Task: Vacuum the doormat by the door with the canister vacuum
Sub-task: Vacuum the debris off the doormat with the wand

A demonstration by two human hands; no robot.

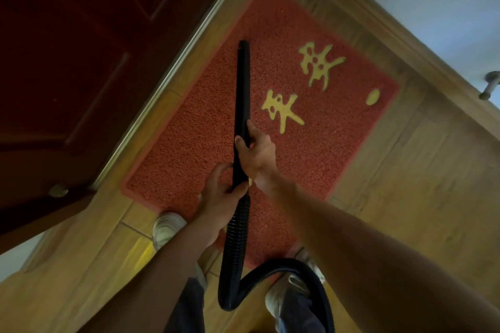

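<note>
The doormat lies on the wood-pattern floor, just beside the metal threshold strip of a dark red door. It is red with a paler border. It carries two big yellow characters of Chinese kind and one yellow dot. The characters are turned and blurred, so I cannot read them with certainty. No brand shows on the vacuum parts.

In the head view a black vacuum wand reaches across the mat, with its tip at the part nearest to the door. I cannot tell whether the tip touches the pile. The right hand grips the wand at about its lower third, with the fingers curled round the tube. The left hand is just below it and pinches the wand's end, where the ribbed black hose begins. Both hands are above the near half of the mat, and the characters lie to the right of them.

The hose hangs down, loops between two pale shoes, and leaves the frame at the bottom.
</note>
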